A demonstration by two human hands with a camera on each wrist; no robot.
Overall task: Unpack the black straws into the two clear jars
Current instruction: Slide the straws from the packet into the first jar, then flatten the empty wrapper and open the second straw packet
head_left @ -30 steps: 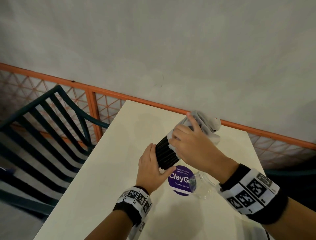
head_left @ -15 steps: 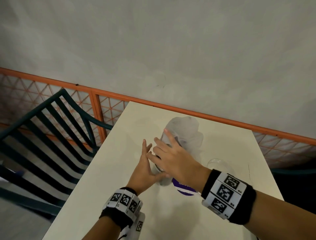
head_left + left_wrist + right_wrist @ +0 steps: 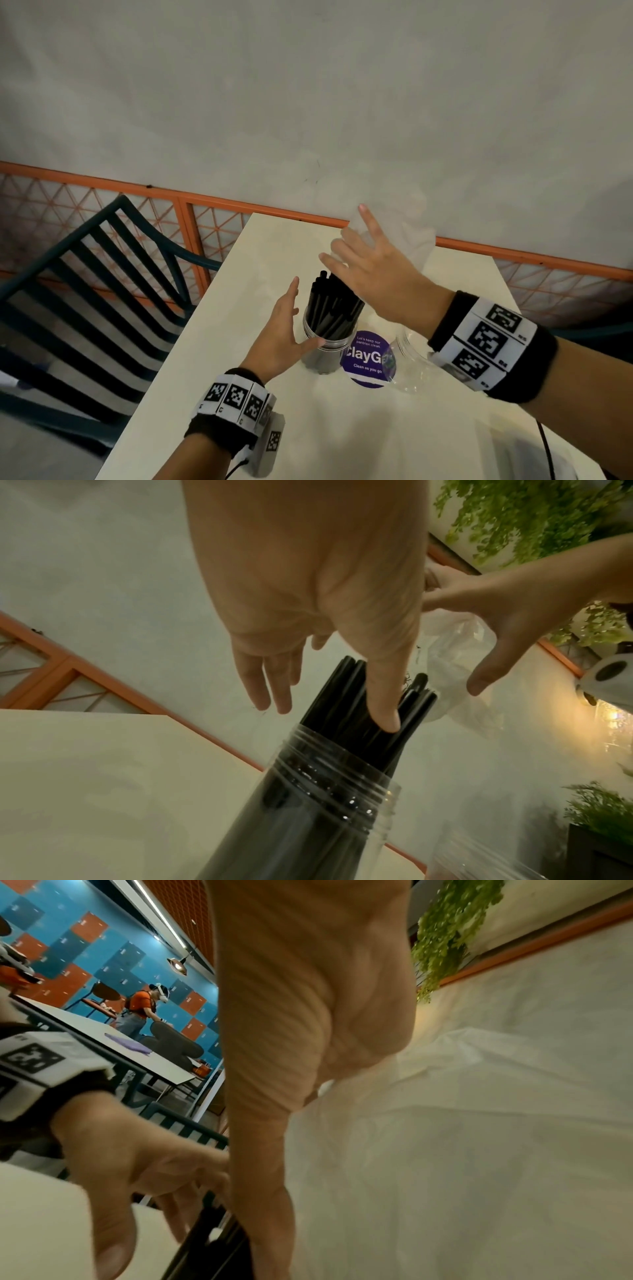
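Observation:
A clear jar stands upright on the white table, filled with black straws that stick out of its mouth. My left hand is beside it on the left, fingers straight, thumb touching the jar's rim. In the left wrist view that thumb lies against the straws. My right hand is raised above and behind the jar, holding the emptied clear plastic bag in the air. A second clear jar, empty, stands to the right, partly hidden by my right wrist.
A round purple sticker lies on the table between the jars. An orange rail and a grey wall run along the far edge. A dark green slatted chair stands left of the table.
A second ago both hands held the bagged straws. The straws then went upright into the jar. My right hand has now pulled the bag up off them, and my left hand has opened.

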